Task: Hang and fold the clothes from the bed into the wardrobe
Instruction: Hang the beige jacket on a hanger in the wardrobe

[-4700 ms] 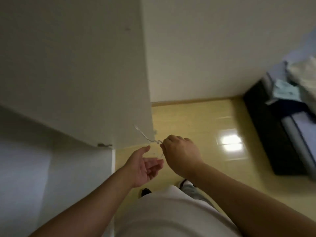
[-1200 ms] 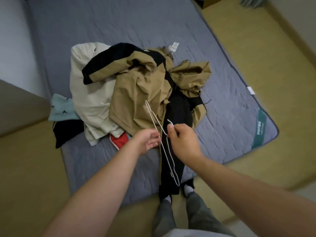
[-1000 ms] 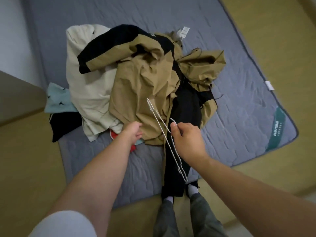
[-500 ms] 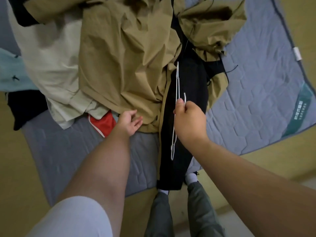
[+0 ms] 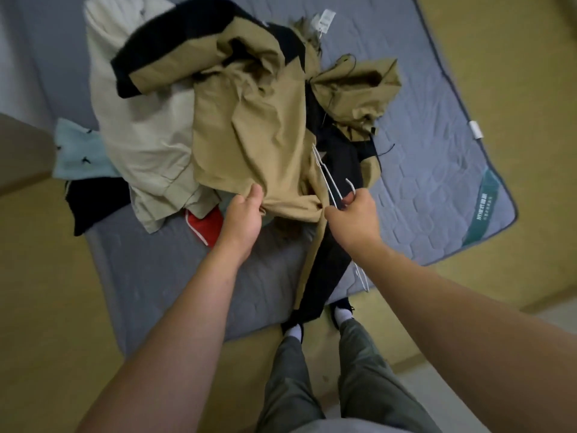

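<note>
A heap of clothes lies on the grey quilted bed [image 5: 431, 170]. On top is a tan jacket with black panels [image 5: 253, 142]; its black part hangs over the bed's near edge. My left hand [image 5: 242, 221] grips the jacket's lower hem, thumb on top. My right hand [image 5: 354, 218] pinches a white wire hanger [image 5: 326, 179] near its hook; the hanger lies slanted across the jacket, and its lower end shows below my wrist. A cream garment [image 5: 146, 135] sits under the jacket on the left.
A pale blue garment [image 5: 79, 151], a black one [image 5: 93, 203] and a red one [image 5: 203, 226] poke out at the heap's left and near side. Yellow floor surrounds the bed. My feet stand at the bed's near edge. A brown surface edge shows at far left.
I turned from the wardrobe to the bed carrying the hanger. My left hand let go of the hanger, reached down and took hold of the tan jacket's hem. The hanger tilted left.
</note>
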Available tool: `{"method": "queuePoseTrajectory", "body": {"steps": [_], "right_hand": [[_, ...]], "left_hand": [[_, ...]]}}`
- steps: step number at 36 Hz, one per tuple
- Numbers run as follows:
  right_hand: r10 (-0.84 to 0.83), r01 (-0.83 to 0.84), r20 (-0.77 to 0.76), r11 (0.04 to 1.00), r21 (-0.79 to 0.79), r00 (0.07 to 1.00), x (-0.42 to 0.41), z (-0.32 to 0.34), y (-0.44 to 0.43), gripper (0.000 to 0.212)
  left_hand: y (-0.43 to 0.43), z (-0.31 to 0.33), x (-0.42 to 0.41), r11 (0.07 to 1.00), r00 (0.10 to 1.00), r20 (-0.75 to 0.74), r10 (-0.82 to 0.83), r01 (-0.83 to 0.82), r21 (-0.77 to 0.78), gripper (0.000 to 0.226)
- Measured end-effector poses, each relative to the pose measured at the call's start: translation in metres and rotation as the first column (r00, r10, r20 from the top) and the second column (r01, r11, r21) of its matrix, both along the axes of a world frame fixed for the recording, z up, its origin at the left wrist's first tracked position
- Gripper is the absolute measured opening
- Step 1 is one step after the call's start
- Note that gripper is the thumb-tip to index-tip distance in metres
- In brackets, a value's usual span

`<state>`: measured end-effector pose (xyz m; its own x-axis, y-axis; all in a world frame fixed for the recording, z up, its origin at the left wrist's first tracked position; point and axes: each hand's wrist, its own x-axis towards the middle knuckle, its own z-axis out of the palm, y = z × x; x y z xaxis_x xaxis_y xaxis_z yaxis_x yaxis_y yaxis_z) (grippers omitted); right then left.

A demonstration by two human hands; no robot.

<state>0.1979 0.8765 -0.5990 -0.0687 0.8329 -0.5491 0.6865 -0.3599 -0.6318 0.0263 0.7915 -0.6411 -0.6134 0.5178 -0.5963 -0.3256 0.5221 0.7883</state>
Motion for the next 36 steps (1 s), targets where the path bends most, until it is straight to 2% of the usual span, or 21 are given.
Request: {"method": "queuePoseTrajectory", "body": {"steps": [3, 6, 7, 9, 11, 16, 18, 19, 21, 23, 25, 27, 28, 29, 30, 32, 33, 34, 35, 36], "right_hand": [[0.068, -0.069, -0.030, 0.997, -0.037, 0.997, 0.007, 0.033, -0.005, 0.035], [0.125, -0.125, -0.015, 0.992, -0.006, 0.992, 0.013, 0.060, -0.011, 0.043], [0.136, -0.136, -0.003, 0.991, 0.016, 0.991, 0.015, 0.067, -0.013, 0.046], [0.157, -0.158, 0.022, 0.985, 0.071, 0.987, 0.017, 0.081, -0.016, 0.052], [0.209, -0.214, 0.056, 0.971, 0.107, 0.976, 0.017, 0.094, -0.020, 0.061], [0.435, -0.448, 0.110, 0.881, 0.152, 0.894, 0.007, 0.117, -0.031, 0.094], [0.478, -0.487, 0.104, 0.868, 0.096, 0.872, 0.000, 0.125, -0.036, 0.113], [0.485, -0.491, 0.095, 0.869, 0.063, 0.869, -0.003, 0.128, -0.039, 0.115], [0.478, -0.478, 0.049, 0.878, 0.006, 0.877, -0.009, 0.135, -0.043, 0.097], [0.452, -0.452, -0.020, 0.892, -0.001, 0.892, -0.016, 0.141, -0.047, 0.061], [0.453, -0.448, -0.030, 0.888, 0.103, 0.891, -0.026, 0.150, -0.049, 0.029], [0.446, -0.429, -0.076, 0.887, 0.170, 0.892, -0.038, 0.163, -0.050, 0.017], [0.434, -0.412, -0.122, 0.895, 0.171, 0.893, -0.045, 0.171, -0.051, 0.015], [0.418, -0.392, -0.165, 0.905, 0.169, 0.894, -0.051, 0.178, -0.052, 0.016], [0.402, -0.372, -0.195, 0.912, 0.174, 0.895, -0.057, 0.187, -0.053, 0.019], [0.400, -0.360, -0.210, 0.910, 0.203, 0.892, -0.072, 0.203, -0.053, 0.021], [0.418, -0.371, -0.214, 0.900, 0.228, 0.883, -0.080, 0.212, -0.053, 0.021], [0.437, -0.380, -0.229, 0.889, 0.255, 0.870, -0.088, 0.220, -0.053, 0.019], [0.450, -0.381, -0.250, 0.881, 0.281, 0.857, -0.097, 0.227, -0.054, 0.016], [0.464, -0.385, -0.262, 0.872, 0.303, 0.846, -0.104, 0.234, -0.054, 0.012]], "left_hand": [[0.000, 0.070, -0.003, 0.995, 0.994, -0.105, -0.014, 0.024, 0.100, 0.051], [0.003, 0.142, -0.006, 0.980, 0.992, -0.123, 0.037, -0.012, 0.201, 0.075], [0.002, 0.164, -0.007, 0.966, 0.993, -0.088, 0.081, -0.056, 0.253, 0.073], [-0.001, 0.207, -0.007, 0.913, 0.986, 0.026, 0.162, -0.160, 0.374, 0.053], [-0.007, 0.245, -0.003, 0.853, 0.977, 0.117, 0.177, -0.212, 0.477, 0.039], [-0.024, 0.319, 0.020, 0.764, 0.960, 0.268, 0.087, -0.236, 0.600, 0.044], [-0.031, 0.341, 0.029, 0.737, 0.944, 0.322, 0.065, -0.264, 0.623, 0.044], [-0.036, 0.351, 0.031, 0.718, 0.939, 0.340, 0.055, -0.273, 0.640, 0.042], [-0.046, 0.368, 0.030, 0.679, 0.930, 0.364, 0.050, -0.299, 0.671, 0.043], [-0.058, 0.381, 0.025, 0.645, 0.928, 0.363, 0.088, -0.331, 0.689, 0.050], [-0.071, 0.390, 0.012, 0.607, 0.917, 0.370, 0.147, -0.379, 0.698, 0.046], [-0.087, 0.395, -0.004, 0.567, 0.897, 0.389, 0.211, -0.436, 0.699, 0.038], [-0.095, 0.394, -0.013, 0.572, 0.892, 0.381, 0.244, -0.450, 0.686, 0.036], [-0.103, 0.392, -0.022, 0.617, 0.897, 0.340, 0.282, -0.441, 0.652, 0.034], [-0.112, 0.388, -0.028, 0.716, 0.915, 0.239, 0.324, -0.402, 0.571, 0.034], [-0.130, 0.372, -0.031, 0.921, 0.942, -0.075, 0.327, -0.300, 0.250, 0.034], [-0.139, 0.360, -0.028, 0.957, 0.927, -0.237, 0.290, -0.278, 0.084, 0.032], [-0.148, 0.348, -0.022, 0.968, 0.899, -0.381, 0.215, -0.249, -0.040, 0.031], [-0.155, 0.336, -0.014, 0.971, 0.873, -0.483, 0.063, -0.164, -0.171, 0.026], [-0.160, 0.325, -0.005, 0.938, 0.857, -0.488, -0.167, -0.014, -0.345, 0.021]]}}
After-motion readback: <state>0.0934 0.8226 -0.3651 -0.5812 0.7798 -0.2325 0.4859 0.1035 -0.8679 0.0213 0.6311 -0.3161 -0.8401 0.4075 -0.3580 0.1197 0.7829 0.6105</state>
